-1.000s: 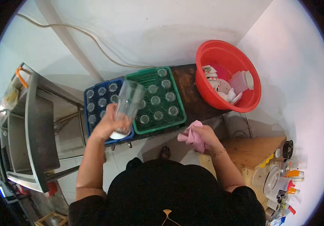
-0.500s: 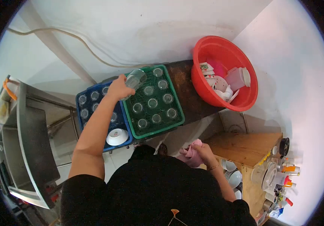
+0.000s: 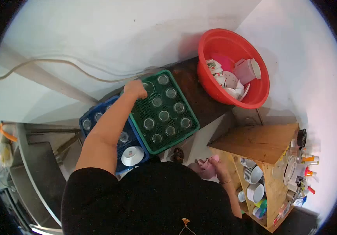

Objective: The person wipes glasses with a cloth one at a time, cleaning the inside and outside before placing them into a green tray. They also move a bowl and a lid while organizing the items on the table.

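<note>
My left hand [image 3: 136,89] is closed round a clear glass [image 3: 148,88] at the upper left corner of the green crate [image 3: 164,150]. Several other glasses stand in that crate, bottoms up. Low on the right, my right hand [image 3: 220,168] grips a pink cloth [image 3: 206,167]. Partly behind my left arm lies a blue crate [image 3: 141,147] with more glasses and a white bowl [image 3: 132,156].
A red basin [image 3: 233,37] with dishes and a plastic jug [image 3: 248,71] stands on the dark table [image 3: 192,86]. At right is a wooden shelf [image 3: 254,143] with stacked bowls. A metal rack [image 3: 39,156] is at left.
The glass in my left hand has gone from tilted above the green crate down into its upper left corner. My right hand still holds the cloth. The view has shifted.
</note>
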### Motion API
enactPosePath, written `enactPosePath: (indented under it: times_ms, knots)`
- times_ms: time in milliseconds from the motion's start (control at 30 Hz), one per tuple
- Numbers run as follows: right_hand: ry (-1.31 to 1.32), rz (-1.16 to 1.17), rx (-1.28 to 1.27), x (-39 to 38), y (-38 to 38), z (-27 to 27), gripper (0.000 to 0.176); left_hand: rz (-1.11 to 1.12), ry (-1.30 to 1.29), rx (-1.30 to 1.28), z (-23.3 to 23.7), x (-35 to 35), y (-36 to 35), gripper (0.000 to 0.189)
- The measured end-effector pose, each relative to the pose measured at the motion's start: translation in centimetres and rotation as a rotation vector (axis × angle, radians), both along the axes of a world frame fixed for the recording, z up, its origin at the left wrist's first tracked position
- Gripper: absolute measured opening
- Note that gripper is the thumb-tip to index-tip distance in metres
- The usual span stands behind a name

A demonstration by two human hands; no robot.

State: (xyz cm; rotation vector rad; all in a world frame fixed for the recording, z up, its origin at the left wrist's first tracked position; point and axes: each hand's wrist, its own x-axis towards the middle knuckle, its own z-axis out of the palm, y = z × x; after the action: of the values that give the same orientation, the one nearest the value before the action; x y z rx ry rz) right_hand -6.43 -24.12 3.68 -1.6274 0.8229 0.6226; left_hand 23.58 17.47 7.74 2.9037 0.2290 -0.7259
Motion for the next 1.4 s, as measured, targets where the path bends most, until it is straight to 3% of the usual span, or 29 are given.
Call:
enactPosePath:
  times_ms: [167,433,567,633,667,733,867,967,1033,1067,1133,1167,1233,1267,1333,1400]
  knots:
    - [0.103,0.068,-0.240,-1.0,1.0,1.4,0.039,-0.101,0.101,0.043,-1.7,2.2,-1.6,0.041]
    - [-0.021,0.167,-0.368,-1.2,2.1,2.0,0.038,-0.098,0.001,0.035,-5.3,3.7,-3.0,0.060]
    - [0.002,0.189,-0.425,-3.0,0.3,-1.8,0.039,-0.080,-0.024,-0.027,-7.2,4.0,-3.6,0.066]
    - [0.005,0.117,-0.284,-2.8,0.9,-0.7,0.039,-0.063,-0.136,-0.087,-5.4,3.4,-3.8,0.082]
    - [0.008,0.119,-0.281,-2.7,1.3,-0.2,0.039,-0.062,-0.132,-0.085,-5.7,3.4,-3.6,0.082]
    - [0.022,0.059,-0.239,-2.2,2.0,0.6,0.039,-0.041,-0.143,-0.191,-6.5,3.5,-2.6,0.102]
    - [0.109,0.074,-0.250,-2.1,1.1,-1.3,0.041,0.024,-0.072,-0.291,-8.7,2.2,-0.9,0.114]
    - [0.117,0.195,-0.277,-2.6,-0.9,-4.4,0.045,0.155,-0.210,-0.482,-9.7,0.7,0.2,0.118]
    - [-0.126,0.340,-0.362,-3.3,-2.4,-7.5,0.049,0.169,-0.202,-0.592,-9.6,-0.3,1.0,0.112]
    - [-0.127,0.353,-0.361,-3.3,-2.9,-7.9,0.049,0.182,-0.204,-0.590,-9.3,-1.1,1.5,0.112]
    - [0.008,0.267,-0.393,-1.8,-2.8,-6.0,0.056,0.205,-0.251,-0.599,-6.3,-3.3,2.3,0.094]
    - [0.006,0.282,-0.392,-0.9,-2.5,-4.9,0.056,0.220,-0.254,-0.596,-4.8,-4.3,2.9,0.094]
    - [0.166,0.194,-0.404,0.6,-1.6,-2.8,0.035,0.277,-0.317,-0.721,-2.1,-6.4,4.8,0.065]
    - [0.164,0.213,-0.402,-0.1,-3.1,-5.2,0.035,0.295,-0.323,-0.714,-1.4,-7.5,5.8,0.065]
    - [0.011,0.359,-0.468,-1.7,-7.4,-12.2,0.063,0.321,-0.576,-0.716,-0.1,-9.3,7.9,0.049]
    - [-0.004,0.477,-0.510,0.6,-4.9,-7.5,0.064,0.350,-0.636,-0.660,1.4,-10.7,9.7,0.046]
